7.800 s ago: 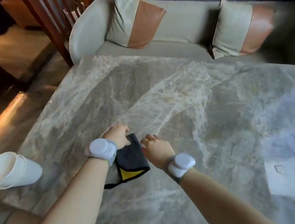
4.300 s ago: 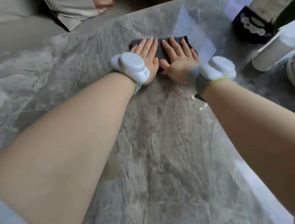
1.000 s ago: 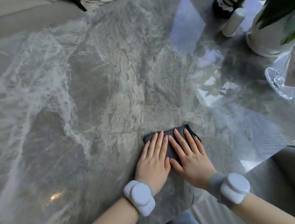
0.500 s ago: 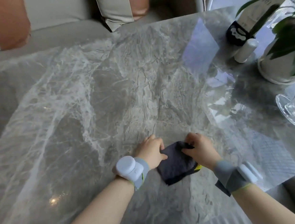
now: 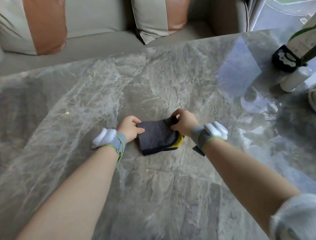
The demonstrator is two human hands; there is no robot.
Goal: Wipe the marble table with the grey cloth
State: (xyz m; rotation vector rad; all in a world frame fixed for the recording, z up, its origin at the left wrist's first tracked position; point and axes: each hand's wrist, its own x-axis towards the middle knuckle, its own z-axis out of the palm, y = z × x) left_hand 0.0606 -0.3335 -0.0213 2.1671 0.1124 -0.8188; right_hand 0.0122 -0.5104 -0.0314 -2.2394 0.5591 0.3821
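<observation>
Since one second ago our palms no longer press flat on the grey cloth (image 5: 155, 136); now we pinch it from both sides. Our left hand (image 5: 129, 128) grips its left edge, our right hand (image 5: 184, 122) lifts the far right corner with curled fingers. Soft and fluffy, it lies folded in a thick square with a yellow layer beneath, mid marble table (image 5: 159, 195), whose glossy veined surface reflects light.

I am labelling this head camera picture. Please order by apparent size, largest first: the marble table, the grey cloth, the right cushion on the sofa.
1. marble table: fills most of the view.
2. right cushion: cut off by the top edge, and farther away, so its true size is unsure.
3. grey cloth: folded, gripped by left hand and right hand.
</observation>
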